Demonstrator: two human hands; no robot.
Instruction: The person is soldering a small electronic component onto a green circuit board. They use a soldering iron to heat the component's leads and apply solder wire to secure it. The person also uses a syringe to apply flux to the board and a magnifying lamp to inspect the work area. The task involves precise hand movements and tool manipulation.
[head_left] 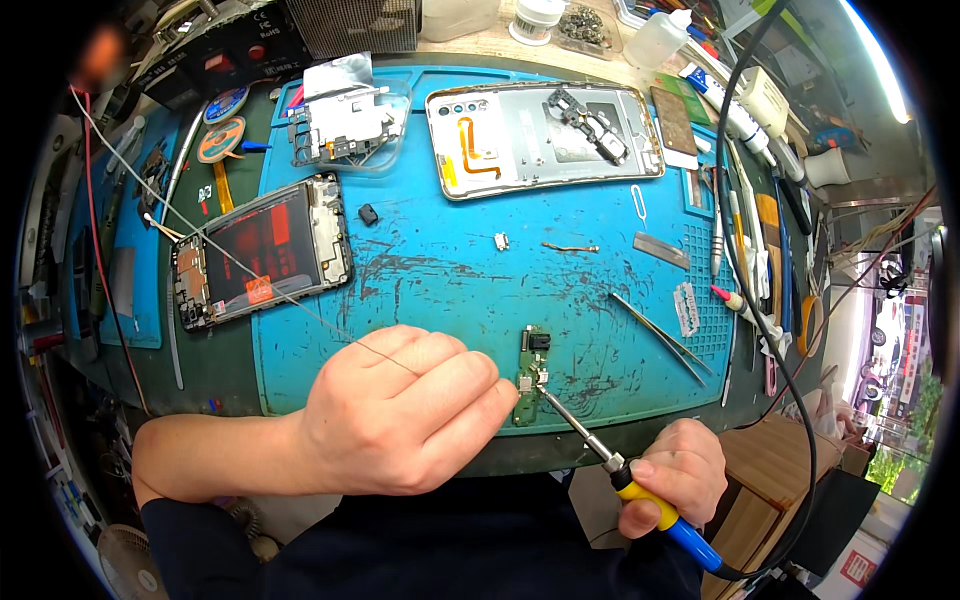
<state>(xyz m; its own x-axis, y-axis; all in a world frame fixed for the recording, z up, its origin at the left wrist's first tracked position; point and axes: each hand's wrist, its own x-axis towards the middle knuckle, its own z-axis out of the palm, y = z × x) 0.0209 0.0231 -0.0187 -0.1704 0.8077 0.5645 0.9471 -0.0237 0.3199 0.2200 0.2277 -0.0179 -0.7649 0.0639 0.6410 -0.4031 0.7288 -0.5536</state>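
Observation:
A small green circuit board (pixel 531 405) lies on the blue work mat near its front edge. My left hand (pixel 410 410) is closed around a thin solder wire (pixel 300 303), which runs up to the far left; its fingertips are right beside the board's left edge and hide the wire's end. In my right hand (pixel 680 475) is a soldering iron (pixel 645 497) with a yellow and blue handle. The iron's tip reaches the board next to a small silvery part. Whether tip and wire touch each other cannot be made out.
Left on the mat lies an opened phone (pixel 262 250); a phone back cover (pixel 545 140) lies farther off. Tweezers (pixel 660 340) rest to the right of the board. A clear tray of parts (pixel 350 125) stands at the back. The iron's black cable (pixel 808 440) loops along the right.

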